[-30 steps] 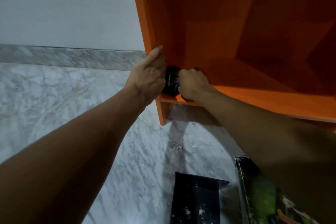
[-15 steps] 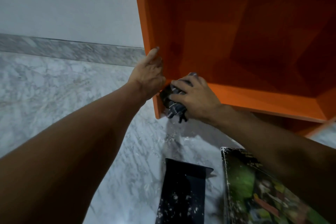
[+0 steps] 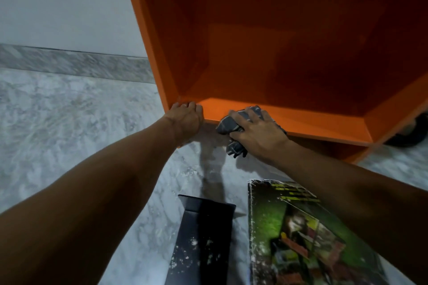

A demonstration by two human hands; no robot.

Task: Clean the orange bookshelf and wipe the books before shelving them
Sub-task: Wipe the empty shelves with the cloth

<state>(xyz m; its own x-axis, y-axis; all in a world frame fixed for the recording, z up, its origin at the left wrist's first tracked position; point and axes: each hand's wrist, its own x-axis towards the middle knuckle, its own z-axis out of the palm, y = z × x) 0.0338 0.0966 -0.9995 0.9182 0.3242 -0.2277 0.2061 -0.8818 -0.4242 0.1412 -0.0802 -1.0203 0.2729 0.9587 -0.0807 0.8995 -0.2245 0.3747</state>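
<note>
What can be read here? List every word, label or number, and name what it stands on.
Green book, top of the cover: several lines of yellow print, too blurred to read.
Black book: no text shows, only white specks.
Orange bookshelf and cloth: no text.
Nothing in this view is legible.

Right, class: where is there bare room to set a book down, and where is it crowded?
Free: inside the bookshelf, the board between the right hand and its right side; the floor between the skirting and the left arm. Crowded: the front left corner, where the left hand grips the edge and the right holds the cloth; the floor below, with two books.
</note>
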